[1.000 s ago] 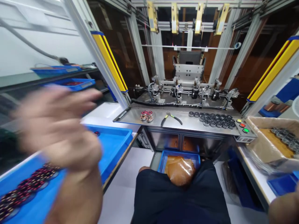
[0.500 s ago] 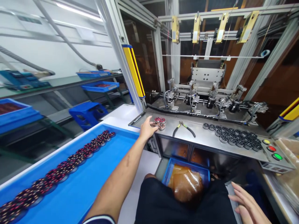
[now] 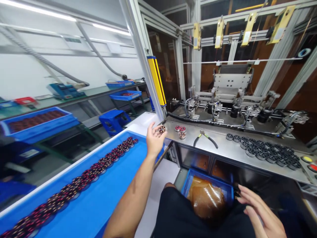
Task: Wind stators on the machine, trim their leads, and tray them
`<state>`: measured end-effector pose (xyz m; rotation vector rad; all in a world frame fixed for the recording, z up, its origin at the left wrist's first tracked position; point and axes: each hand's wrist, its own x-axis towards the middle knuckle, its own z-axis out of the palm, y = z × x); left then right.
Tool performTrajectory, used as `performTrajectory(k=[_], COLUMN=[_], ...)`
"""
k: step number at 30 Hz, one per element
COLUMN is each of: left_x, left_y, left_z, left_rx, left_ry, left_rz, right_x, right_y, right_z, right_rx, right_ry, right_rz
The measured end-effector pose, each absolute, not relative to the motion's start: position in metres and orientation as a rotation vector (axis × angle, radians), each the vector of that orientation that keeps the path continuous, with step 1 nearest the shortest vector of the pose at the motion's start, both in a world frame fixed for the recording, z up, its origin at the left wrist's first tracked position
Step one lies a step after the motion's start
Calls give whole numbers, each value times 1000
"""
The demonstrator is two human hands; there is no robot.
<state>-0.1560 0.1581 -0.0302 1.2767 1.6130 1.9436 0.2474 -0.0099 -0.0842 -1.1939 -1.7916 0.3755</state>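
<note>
My left hand (image 3: 155,140) is closed on a small round motor stator (image 3: 162,129) with copper-coloured windings, holding it by the edge above the left end of the metal ledge. Three more stators (image 3: 182,135), red and copper, sit on the ledge to the right of that hand. My right hand (image 3: 260,211) hovers at the lower right beside my thigh, its fingers stretched out with nothing in them. Below my left arm, the blue tray (image 3: 99,195) bears a long slanting row of wound stators (image 3: 81,180).
Green-handled cutting pliers (image 3: 206,138) lie on the ledge (image 3: 190,145). Many black unwound cores (image 3: 267,150) stand to their right, near the coloured buttons (image 3: 307,159). Behind is the winding machine (image 3: 232,105). A blue bin (image 3: 187,185) with brown plastic wrapping sits below.
My left hand has lifted one stator off the group on the ledge and moved it left. The view has turned left. My right hand stays low with fingers extended.
</note>
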Motion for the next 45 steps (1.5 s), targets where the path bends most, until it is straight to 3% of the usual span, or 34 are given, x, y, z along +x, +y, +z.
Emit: performTrajectory(k=[3,10,14,19,26,33,42,45], left_x=[-132,-57,-42,-34,-30,-20,-22,-24], left_y=[114,8,-15,-15,-4,16,14,11], left_z=[-20,-8,-9,-15,-18,-25,-29,-31], left_rx=[1307,1636,1790,1655,1589,1747,1478,1464], left_ry=[1404,993,837,821,806,667,730,678], left_rz=[2042,2036,1952,1865,1810,1835,1681,1607], right_x=[220,131,118,131,171,130,144,158], right_y=[22,48,30,25,38,13,7,17], right_z=[-43,31,32,24,-16,-32,-38,-31], right_rx=[-1104,-853,-804,-794,-523,-636,-726,-802], right_ry=[-1762,-1720,-1610,-1537,-1678,-979,-1094,-1182], right_rz=[543,1317,1661,1792,2174,2244,2288,2057])
